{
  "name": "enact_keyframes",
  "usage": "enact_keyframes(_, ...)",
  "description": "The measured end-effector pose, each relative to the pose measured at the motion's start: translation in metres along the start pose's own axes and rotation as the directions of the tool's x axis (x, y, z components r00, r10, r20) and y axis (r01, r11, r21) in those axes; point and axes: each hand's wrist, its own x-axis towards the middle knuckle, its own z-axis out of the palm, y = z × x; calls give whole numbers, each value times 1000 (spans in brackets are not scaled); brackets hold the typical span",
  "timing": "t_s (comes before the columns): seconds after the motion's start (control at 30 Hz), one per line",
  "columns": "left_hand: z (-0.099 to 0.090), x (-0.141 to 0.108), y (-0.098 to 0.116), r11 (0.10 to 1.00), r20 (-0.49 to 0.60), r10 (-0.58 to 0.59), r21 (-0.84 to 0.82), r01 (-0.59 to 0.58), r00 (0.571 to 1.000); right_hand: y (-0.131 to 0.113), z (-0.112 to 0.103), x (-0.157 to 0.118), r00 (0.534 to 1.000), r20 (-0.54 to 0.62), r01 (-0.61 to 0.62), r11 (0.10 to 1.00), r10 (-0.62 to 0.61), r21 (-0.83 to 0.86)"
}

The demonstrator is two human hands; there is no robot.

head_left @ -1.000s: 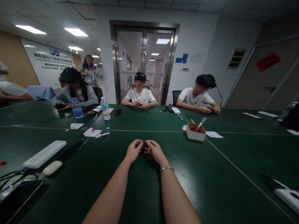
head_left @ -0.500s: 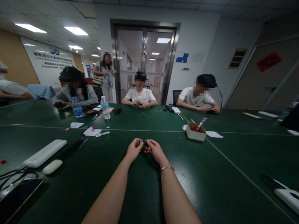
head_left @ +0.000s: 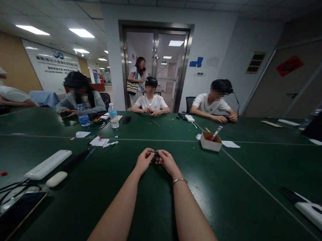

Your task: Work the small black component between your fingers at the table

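My left hand (head_left: 145, 159) and my right hand (head_left: 166, 161) meet over the middle of the green table (head_left: 156, 206), fingertips almost touching. Between them is a small dark object (head_left: 156, 153), pinched from both sides by thumbs and fingers. Its kind is too small to make out, and the fingers cover most of it. Both hands are closed, with the forearms stretched forward along the table. A silver bracelet (head_left: 179, 180) circles my right wrist.
A small box (head_left: 211, 143) holding a red-and-white tube stands ahead right. To the left lie a white power bank (head_left: 48, 165), a white oval case (head_left: 56, 179) and a phone (head_left: 15, 213). Two bottles (head_left: 113, 116) stand farther back. Several people sit across the table.
The person standing behind has moved right, in front of the glass door. My hands stay in place, and a shiny bit seen at the left fingertips now looks darker.
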Motion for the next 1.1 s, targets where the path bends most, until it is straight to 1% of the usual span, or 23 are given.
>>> enact_keyframes(0.1, 0, -1, 1, 1000, 17, 5, 7, -6, 1000, -1, 1, 0, 1000, -7, -10, 1000, 10, 21)
enact_keyframes(0.3, 0, 1, -1, 999, -9, -2, 33, 2, 1000, -3, 2, -2, 1000, -10, -23, 1000, 23, 17)
enact_keyframes(0.57, 0, 1, -2, 1000, -22, 0, -16, 0, 1000, -1, 1, -2, 1000, 6, -8, 1000, 8, 19)
enact_keyframes(0.83, -1, -1, 4, 999, 28, -16, -28, 17, 999, 1, -1, 1, 1000, 6, -5, 1000, 5, 10)
enact_keyframes(1.0, -1, 0, 2, 1000, 3, 3, -19, -3, 1000, 3, -1, 2, 1000, 4, -14, 1000, 14, 21)
enact_keyframes(1.1, 0, 2, -1, 999, -10, -23, -27, 23, 1000, 3, -1, 1, 1000, 3, -8, 1000, 7, 11)
